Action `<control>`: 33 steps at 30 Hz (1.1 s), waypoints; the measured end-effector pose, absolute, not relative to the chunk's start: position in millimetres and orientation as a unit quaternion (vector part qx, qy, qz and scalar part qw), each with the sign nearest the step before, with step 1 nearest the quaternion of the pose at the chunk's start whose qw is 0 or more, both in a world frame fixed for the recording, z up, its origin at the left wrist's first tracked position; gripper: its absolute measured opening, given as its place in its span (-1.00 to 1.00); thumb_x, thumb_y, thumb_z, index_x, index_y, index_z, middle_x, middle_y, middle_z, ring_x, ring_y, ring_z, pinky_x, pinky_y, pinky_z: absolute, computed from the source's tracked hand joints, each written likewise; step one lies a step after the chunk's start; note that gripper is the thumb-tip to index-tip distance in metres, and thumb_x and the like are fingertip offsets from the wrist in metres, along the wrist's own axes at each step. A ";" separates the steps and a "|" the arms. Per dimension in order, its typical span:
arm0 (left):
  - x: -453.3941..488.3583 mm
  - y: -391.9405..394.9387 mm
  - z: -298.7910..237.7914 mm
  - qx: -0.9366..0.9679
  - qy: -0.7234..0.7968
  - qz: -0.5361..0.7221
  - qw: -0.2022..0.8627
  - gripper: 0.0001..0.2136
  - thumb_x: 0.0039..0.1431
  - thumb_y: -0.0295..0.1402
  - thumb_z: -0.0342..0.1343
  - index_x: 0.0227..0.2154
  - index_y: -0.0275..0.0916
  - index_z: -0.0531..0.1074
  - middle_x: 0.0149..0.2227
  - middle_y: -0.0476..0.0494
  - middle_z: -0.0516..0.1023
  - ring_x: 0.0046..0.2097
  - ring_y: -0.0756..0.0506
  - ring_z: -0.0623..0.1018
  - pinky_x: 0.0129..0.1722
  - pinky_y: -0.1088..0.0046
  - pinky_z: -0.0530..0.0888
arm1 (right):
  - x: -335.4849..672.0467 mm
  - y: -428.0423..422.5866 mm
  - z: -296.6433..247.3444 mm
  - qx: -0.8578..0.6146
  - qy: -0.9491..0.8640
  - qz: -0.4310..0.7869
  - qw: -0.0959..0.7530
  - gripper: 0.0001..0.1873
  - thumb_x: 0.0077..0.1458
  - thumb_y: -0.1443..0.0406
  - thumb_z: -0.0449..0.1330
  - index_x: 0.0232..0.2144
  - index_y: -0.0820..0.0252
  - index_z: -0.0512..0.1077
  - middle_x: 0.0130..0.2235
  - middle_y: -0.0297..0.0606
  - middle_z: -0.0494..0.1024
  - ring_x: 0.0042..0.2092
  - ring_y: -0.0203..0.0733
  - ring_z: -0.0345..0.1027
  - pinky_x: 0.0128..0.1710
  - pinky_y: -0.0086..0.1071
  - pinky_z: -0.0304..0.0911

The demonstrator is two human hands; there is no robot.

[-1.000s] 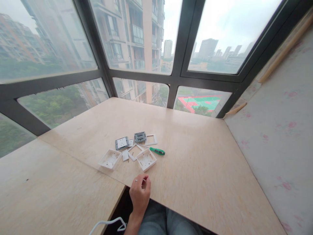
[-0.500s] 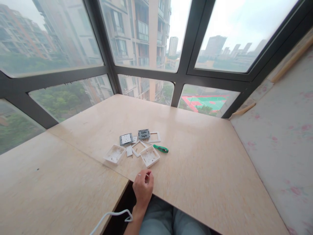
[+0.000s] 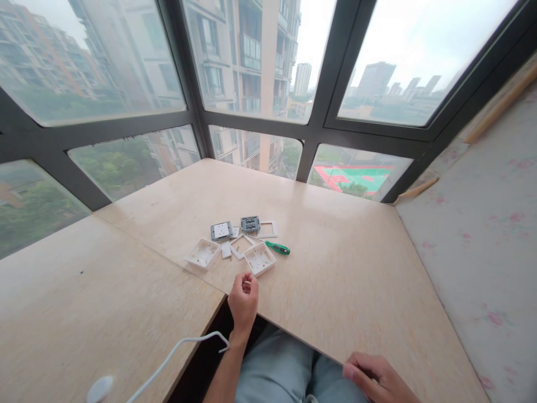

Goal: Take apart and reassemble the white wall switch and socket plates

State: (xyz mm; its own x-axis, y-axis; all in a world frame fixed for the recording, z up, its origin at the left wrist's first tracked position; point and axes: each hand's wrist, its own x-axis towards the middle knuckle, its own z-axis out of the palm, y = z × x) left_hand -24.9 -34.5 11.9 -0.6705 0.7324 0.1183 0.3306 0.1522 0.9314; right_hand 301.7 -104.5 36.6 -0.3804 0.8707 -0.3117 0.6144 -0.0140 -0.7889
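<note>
My right hand has just come into view at the worktop edge, grip I cannot tell; my left hand, fingers curled shut, has crept forward, just short of the box; the screwdriver lies beyond.

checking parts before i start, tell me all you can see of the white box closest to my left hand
The white box is a shallow, square, open-topped tray, plastic by its look, with low walls and round marks on its floor. It lies open side up on the wooden table, turned corner-on, just beyond the left hand, which does not touch it.
</note>
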 end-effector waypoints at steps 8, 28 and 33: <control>-34.5 -12.7 14.7 0.228 0.691 0.646 0.231 -0.85 0.00 -0.38 0.12 -0.31 -0.22 0.37 -0.35 -0.06 0.50 -0.30 -0.07 0.55 -0.20 0.36 0.50 | 179.9 11.3 33.0 -0.466 -0.681 0.441 0.353 -0.46 0.14 -0.08 0.06 -0.67 0.15 0.26 -0.64 -0.37 0.29 -0.55 -0.30 0.15 -0.50 -0.41 0.10; -44.6 -6.8 15.4 0.375 0.696 0.566 0.234 -0.63 0.06 -0.11 0.20 -0.16 -0.26 0.40 -0.25 -0.13 0.53 -0.44 -0.02 0.49 -0.33 0.38 0.49 | 127.9 43.4 9.5 -0.471 -0.682 0.373 0.417 -0.69 0.13 0.18 0.11 -0.14 0.21 0.44 -0.41 -0.33 0.49 -0.43 -0.24 0.35 -0.36 -0.36 0.30; -47.4 -0.9 14.6 0.395 0.741 0.517 0.167 -0.69 0.06 -0.25 0.16 -0.13 -0.26 0.48 -0.22 -0.17 0.58 -0.44 -0.05 0.52 -0.25 0.31 0.50 | 128.4 47.5 8.2 -0.470 -0.690 0.374 0.404 -0.66 0.10 0.20 0.13 -0.08 0.20 0.44 -0.37 -0.32 0.51 -0.45 -0.27 0.32 -0.38 -0.37 0.28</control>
